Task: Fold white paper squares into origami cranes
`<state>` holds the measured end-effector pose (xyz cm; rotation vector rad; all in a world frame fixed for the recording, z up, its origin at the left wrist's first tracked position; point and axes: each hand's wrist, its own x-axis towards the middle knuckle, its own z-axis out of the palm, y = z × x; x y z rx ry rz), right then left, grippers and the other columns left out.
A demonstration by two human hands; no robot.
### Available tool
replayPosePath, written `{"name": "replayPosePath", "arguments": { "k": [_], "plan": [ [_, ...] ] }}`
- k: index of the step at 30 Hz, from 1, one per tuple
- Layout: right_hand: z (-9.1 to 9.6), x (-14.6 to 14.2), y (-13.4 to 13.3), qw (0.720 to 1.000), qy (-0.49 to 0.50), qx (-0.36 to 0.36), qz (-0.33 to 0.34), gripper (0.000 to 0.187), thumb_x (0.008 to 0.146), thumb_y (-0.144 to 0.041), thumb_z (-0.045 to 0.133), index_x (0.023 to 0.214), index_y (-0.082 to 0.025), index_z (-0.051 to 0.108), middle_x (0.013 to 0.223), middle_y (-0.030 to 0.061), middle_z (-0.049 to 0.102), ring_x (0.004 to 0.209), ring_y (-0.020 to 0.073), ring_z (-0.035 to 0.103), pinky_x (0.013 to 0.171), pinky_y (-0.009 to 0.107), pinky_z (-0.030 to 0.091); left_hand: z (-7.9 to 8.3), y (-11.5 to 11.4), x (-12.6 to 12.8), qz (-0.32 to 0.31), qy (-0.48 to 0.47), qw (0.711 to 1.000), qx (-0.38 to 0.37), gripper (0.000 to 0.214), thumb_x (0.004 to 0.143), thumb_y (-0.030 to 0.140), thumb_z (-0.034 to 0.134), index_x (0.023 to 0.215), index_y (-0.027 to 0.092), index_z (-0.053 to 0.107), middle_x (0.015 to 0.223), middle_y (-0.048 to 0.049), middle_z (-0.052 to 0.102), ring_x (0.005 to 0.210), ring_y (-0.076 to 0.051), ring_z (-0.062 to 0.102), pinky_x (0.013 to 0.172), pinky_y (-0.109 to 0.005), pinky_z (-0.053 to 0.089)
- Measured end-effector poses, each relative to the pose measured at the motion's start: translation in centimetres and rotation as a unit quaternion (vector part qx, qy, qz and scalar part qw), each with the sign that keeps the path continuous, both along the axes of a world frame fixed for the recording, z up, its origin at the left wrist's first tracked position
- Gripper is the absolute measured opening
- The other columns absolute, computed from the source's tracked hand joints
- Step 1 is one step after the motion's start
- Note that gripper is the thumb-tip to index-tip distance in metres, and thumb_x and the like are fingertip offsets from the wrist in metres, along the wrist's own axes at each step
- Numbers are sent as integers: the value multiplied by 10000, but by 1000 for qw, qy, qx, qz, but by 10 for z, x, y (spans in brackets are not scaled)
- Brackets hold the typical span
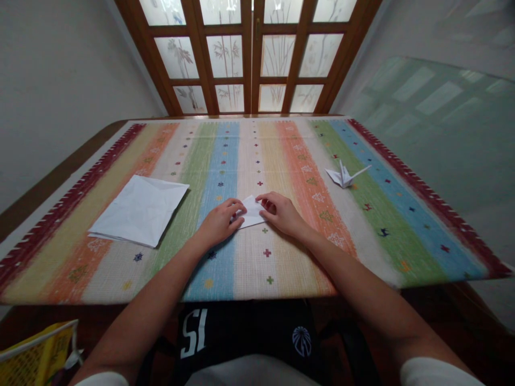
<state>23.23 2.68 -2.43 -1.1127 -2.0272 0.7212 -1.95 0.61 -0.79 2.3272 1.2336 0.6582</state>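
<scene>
Just above the middle of the frame, a small folded paper [252, 213] lies flat on the striped cloth [281, 268] that covers the desk [52, 179], and both hands are closed on it. The left hand [219, 221] grips its left corner with the fingers curled in, and the right hand [281, 213] bears down on its upper right edge with bent fingertips. The hands sit close together, with only the white of the sheet between them. Well apart to the left lies a stack of white sheets [140, 210], its top sheet a little askew. Toward the upper right a finished paper crane [345, 176] stands on a green stripe. A yellow basket [36, 354] shows in the lower left corner. The likeliest slip is a crooked crease: the woven cloth is soft and ribbed, so uneven pressure from either side could let the layers creep before the fold sets. A corner pinched too hard might tear or crumple. Much of the sheet is hidden under the fingers, so how its edges line up cannot be told
</scene>
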Motion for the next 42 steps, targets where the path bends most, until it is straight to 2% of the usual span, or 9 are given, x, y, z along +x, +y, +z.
{"name": "replayPosePath", "arguments": {
  "k": [3, 6, 13, 17, 20, 26, 30, 35, 42],
  "plan": [
    [-1, 0, 1, 1000, 20, -5, 1, 370, 838, -70, 702, 1177, -212, 742, 983, 57, 729, 858, 204, 657, 841, 371, 547, -1, -1, 1, -3, 5, 1000, 2, 158, 979, 210, 637, 1092, 198, 748, 1243, -100, 701, 806, -169, 682, 905, -397, 596],
    [-2, -1, 2, 999, 27, -17, -4, 382, 827, -67, 696, 1179, -209, 739, 992, 63, 741, 828, 196, 659, 816, 365, 552, -2, -1, 1, -3, 7, 1000, 0, 220, 977, 206, 626, 1171, 204, 731, 1301, -107, 675, 810, -167, 680, 908, -399, 595],
    [6, -1, -3, 998, 19, -31, 52, 331, 909, -120, 661, 1217, -216, 733, 970, 51, 772, 822, 189, 675, 802, 339, 540, -6, 0, 1, 39, -27, 999, 18, 651, 912, 192, 693, 1533, 243, 507, 1419, -132, 619, 919, -190, 671, 951, -409, 585],
    [7, 0, -4, 997, -16, -24, 73, 207, 930, -144, 643, 1067, -205, 787, 973, 69, 784, 810, 188, 660, 802, 338, 524, -4, 0, 1, 13, -12, 1000, 1, 420, 967, 211, 640, 1386, 241, 645, 1377, -107, 641, 849, -161, 677, 907, -380, 592],
    [7, 2, -3, 996, -26, -20, 80, 196, 930, -144, 647, 1038, -202, 800, 967, 71, 779, 806, 186, 654, 798, 334, 513, -4, 0, 1, 10, -12, 1000, -1, 300, 987, 237, 635, 1279, 216, 701, 1329, -105, 660, 856, -166, 686, 916, -384, 596],
    [8, 6, -1, 995, -28, -5, 97, 219, 952, -128, 635, 1058, -213, 807, 1013, 76, 754, 888, 196, 673, 839, 338, 512, -8, 2, 0, 36, -5, 999, 9, 312, 950, 255, 681, 1252, 186, 725, 1369, -137, 633, 866, -179, 686, 952, -416, 609],
    [8, 6, -1, 994, -35, -11, 103, 245, 945, -103, 623, 1034, -217, 822, 1018, 76, 753, 878, 188, 669, 824, 330, 507, -6, 1, 0, 10, 4, 1000, 17, 374, 981, 232, 636, 1347, 224, 710, 1394, -126, 634, 887, -184, 700, 975, -426, 607],
    [8, 8, -1, 993, -38, -20, 108, 261, 939, -91, 613, 1012, -216, 830, 1041, 74, 757, 847, 170, 657, 809, 316, 502, -6, 1, 2, -9, 22, 999, 32, 288, 997, 216, 619, 1237, 229, 778, 1316, -120, 697, 1103, -259, 722, 1078, -467, 576],
    [7, 12, 0, 992, -36, -11, 121, 257, 958, -115, 607, 1047, -211, 828, 1073, 86, 761, 902, 184, 686, 854, 336, 522, -5, 2, 5, -6, 58, 998, 31, 310, 1008, 220, 601, 1266, 206, 772, 1338, -140, 698, 1174, -284, 714, 1093, -470, 566]
  ]
}}
